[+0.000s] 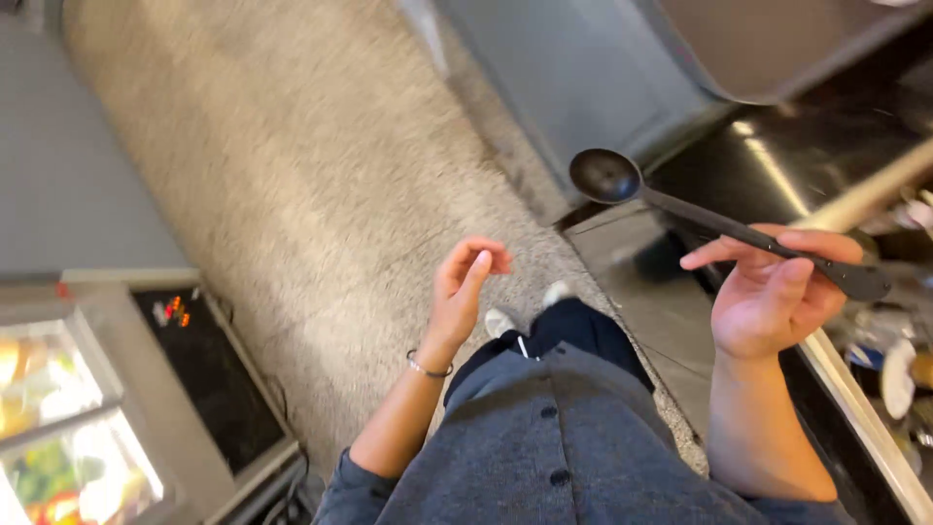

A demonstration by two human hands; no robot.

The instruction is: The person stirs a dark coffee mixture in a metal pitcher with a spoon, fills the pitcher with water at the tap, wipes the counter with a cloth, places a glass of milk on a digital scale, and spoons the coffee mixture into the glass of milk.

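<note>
**Spoon held over the counter edge, other hand empty**

Case (68,437): near left, glass-fronted and lit, with blurred yellow, green and red food inside. A dark panel with small red lights sits on its right side. Cables lie on the floor at its near corner.

Floor (292,194): speckled beige, running from far left to centre, blurred by head motion. It is bordered far left by a plain grey surface.

Left hand (465,284): centre, raised over the floor, fingers loosely curled with the palm partly open. It holds nothing and touches nothing. A thin bracelet is on the wrist.

Body: near centre, a grey buttoned top and dark trousers, with one pale shoe showing below.

Spoon (680,206): black and long-handled, with its round bowl pointing far and left, out past the counter edge. The bowl looks empty, though blur makes this uncertain.

Right hand (773,292): palm up and half open. The spoon handle lies across the fingers with the thumb over it, a light hold near the handle's end.

Counter (836,156): right, dark and glossy, with a pale rim. A steel unit stands at far right, and a pale rod and blurred small items lie along the right edge.

Risk: the hold is loose and sits far back on the handle, so the spoon could tip bowl-first and fall to the floor. The steel unit and counter edge are near the bowl, so a swing could strike them.
</note>
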